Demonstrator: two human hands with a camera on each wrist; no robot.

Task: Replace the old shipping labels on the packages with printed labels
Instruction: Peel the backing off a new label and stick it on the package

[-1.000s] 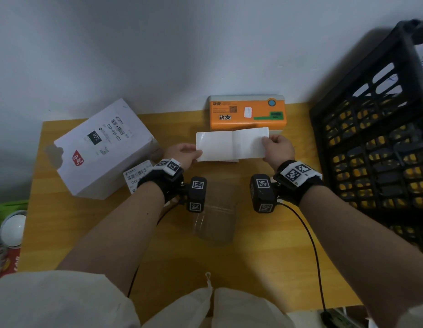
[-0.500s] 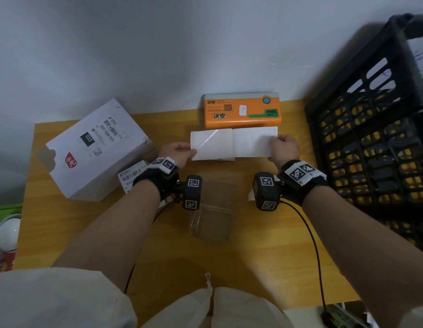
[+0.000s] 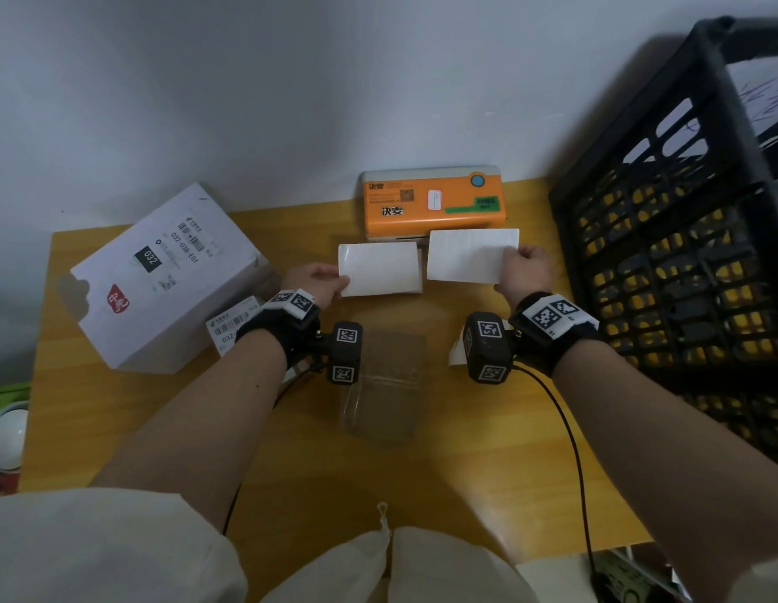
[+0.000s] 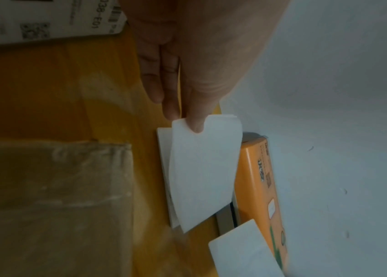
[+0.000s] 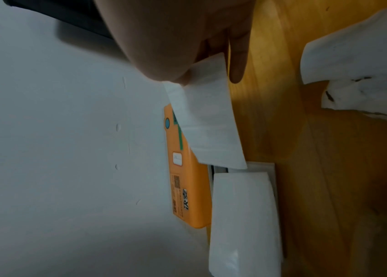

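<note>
Two blank white sheets hang apart in front of the orange label printer (image 3: 432,202). My left hand (image 3: 319,280) pinches the glossy left sheet (image 3: 378,268) by its left edge; the left wrist view shows thumb and fingers on that sheet (image 4: 203,174). My right hand (image 3: 524,272) pinches the matte right sheet (image 3: 467,254) at its right edge, also seen as the sheet (image 5: 207,127) in the right wrist view. The white package (image 3: 161,272) with its old printed label (image 3: 185,243) stands at the left. A peeled label (image 3: 228,326) lies beside it, partly under my left wrist.
A clear plastic bag (image 3: 385,385) lies flat on the yellow table (image 3: 117,428) between my wrists. A black plastic crate (image 3: 682,237) fills the right side. Crumpled white paper (image 5: 358,63) lies near my right wrist. A wall stands just behind the printer.
The two sheets were joined as one strip a second ago; now they are separated, the right one pulled rightward and slightly up in my right hand.
</note>
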